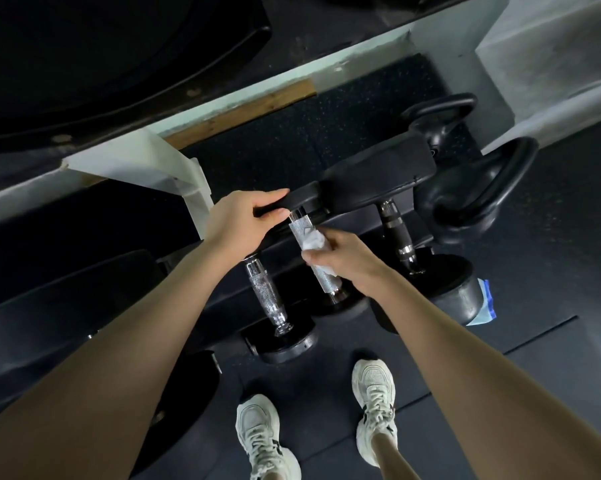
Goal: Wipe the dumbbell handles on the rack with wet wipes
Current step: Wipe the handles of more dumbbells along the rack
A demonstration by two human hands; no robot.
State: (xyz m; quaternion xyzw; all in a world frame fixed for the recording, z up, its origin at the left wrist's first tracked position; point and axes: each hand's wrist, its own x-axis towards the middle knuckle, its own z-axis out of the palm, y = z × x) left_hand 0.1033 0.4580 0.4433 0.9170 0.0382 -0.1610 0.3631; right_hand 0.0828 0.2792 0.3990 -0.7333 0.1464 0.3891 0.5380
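White wipe (314, 242), pinched in curled right hand (347, 261), wrapped round middle handle (299, 229) of three. Head (300, 199) beyond handle gripped by left hand (238, 223). Head to be held steady; wipe twisted along full handle length.

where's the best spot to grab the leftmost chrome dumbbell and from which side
Grip the leftmost dumbbell round the knurled middle of its chrome handle, coming from above: the bar lies open between its black heads, which look too wide for one hand.

White wipe (313, 242) wraps knurled chrome dumbbell handle (321, 277).
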